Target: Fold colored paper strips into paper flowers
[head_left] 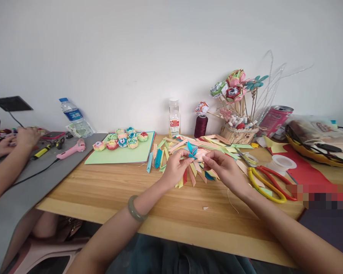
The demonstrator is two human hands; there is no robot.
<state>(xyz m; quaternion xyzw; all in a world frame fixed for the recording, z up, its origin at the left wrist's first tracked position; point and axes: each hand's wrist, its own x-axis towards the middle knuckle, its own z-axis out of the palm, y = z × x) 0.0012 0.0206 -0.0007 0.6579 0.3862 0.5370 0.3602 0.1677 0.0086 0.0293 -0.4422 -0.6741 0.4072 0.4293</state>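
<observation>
- Two hands share one small folded paper piece, held up over the heap of paper strips, about midway along the desk and back from its front edge.
- The left hand has thumb and forefinger pinched closed on the piece, its other fingers loosely curled; too hard a squeeze could crush a crease, too light a one could let the fold spring loose.
- The right hand pinches at the opposite side, fingertips nearly meeting; whether the pale pink paper there belongs to the piece, I cannot tell. Uneven pulling between the hands could tear or skew it.
- A slip would drop the piece among strips of like colour, some of them blue, where it could be hard to pick out.
- A thin thread runs below the right wrist toward the desk's front edge; a forearm brushing past could snag it, though I cannot trace where it ends.
- The scissors lie toward the desk's front right corner, just beside the right forearm; an outward swing could shove them off the edge.
- Either forearm, drawn back low, could sweep the tiny paper scrap off the front edge.
</observation>
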